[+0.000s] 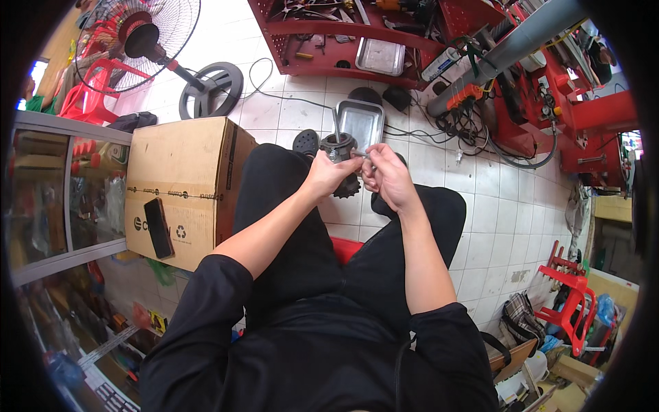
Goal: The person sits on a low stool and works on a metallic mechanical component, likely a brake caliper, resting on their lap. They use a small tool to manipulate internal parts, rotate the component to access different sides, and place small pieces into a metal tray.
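Between my knees is a round, dark grey metal machine part [339, 146], with a thin metal rod rising from its open top. A dark, toothed lower end [349, 187] shows beneath my hands; I cannot tell whether it belongs to the same part. My left hand [329, 173] is closed around the machine part's near side, thumb pointing right. Beside it, my right hand [388, 177] pinches a small, thin metal piece [362, 154] at the part's right side. That piece is too small to name, and my fingers hide some of it.
A metal tray [362, 122] lies on the tiled floor just beyond. Left stands a cardboard box [175, 154] with a phone [158, 229] on top; a fan [143, 41] is behind it. Red tool shelves [322, 66], tangled cables [456, 123] and a red stool [571, 299] lie around.
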`<state>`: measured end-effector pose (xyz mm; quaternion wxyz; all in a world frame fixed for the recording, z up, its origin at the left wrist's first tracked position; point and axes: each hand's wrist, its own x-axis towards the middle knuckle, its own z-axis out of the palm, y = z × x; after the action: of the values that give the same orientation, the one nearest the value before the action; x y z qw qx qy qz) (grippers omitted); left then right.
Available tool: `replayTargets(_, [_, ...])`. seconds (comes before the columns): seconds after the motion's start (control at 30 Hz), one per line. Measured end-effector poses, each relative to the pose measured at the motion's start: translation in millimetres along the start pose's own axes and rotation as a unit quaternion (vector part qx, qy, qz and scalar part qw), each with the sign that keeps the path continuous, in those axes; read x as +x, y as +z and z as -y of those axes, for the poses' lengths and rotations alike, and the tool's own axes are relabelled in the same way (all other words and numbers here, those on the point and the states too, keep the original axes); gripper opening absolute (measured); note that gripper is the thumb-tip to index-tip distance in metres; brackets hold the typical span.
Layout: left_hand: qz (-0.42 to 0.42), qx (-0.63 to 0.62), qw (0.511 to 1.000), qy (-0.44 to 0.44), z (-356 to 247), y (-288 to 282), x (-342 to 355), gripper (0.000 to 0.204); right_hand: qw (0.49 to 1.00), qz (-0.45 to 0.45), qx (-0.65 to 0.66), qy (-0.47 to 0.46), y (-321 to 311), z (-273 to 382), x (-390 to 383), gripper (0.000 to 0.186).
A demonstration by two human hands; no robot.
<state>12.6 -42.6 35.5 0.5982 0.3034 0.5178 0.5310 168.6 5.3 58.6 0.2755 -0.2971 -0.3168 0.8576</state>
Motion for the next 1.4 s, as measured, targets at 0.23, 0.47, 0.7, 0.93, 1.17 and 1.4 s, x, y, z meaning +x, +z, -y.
replayTargets(0.23, [-0.046, 0.066, 0.997, 0.018, -9.0, -0.6, 2.2, 0.017, 0.998, -0.030, -0.046, -0.017, -5.5, -17.3, 12.6, 0.020])
replayTargets(0.47, [-0.066, 0.046, 0.997, 0.021, -9.7, -3.3, 3.3, 0.020, 0.984, -0.071, -0.147, 0.064, -8.3, -11.4, 12.8, 0.034])
replayTargets(0.7, [-0.030, 0.090, 0.995, 0.033, -11.0, -4.3, 1.7, 0.018, 0.988, -0.065, -0.135, 0.031, -9.5, -17.0, 15.6, 0.029])
replayTargets(0.93, [-0.031, 0.071, 0.995, 0.064, -0.1, -9.6, 5.1, 0.017, 0.992, -0.050, -0.103, 0.059, -5.7, -13.2, 12.1, 0.025])
replayTargets(1.17, [0.026, 0.046, 0.994, 0.095, -5.8, -3.9, 2.2, 0.022, 0.989, -0.070, -0.133, 0.008, -2.9, -14.4, 14.1, 0.019])
replayTargets(1.4, [0.040, 0.116, 0.990, 0.073, -5.5, -8.4, 3.0, 0.025, 0.985, -0.102, -0.133, -0.038, -5.0, -12.1, 12.6, 0.019])
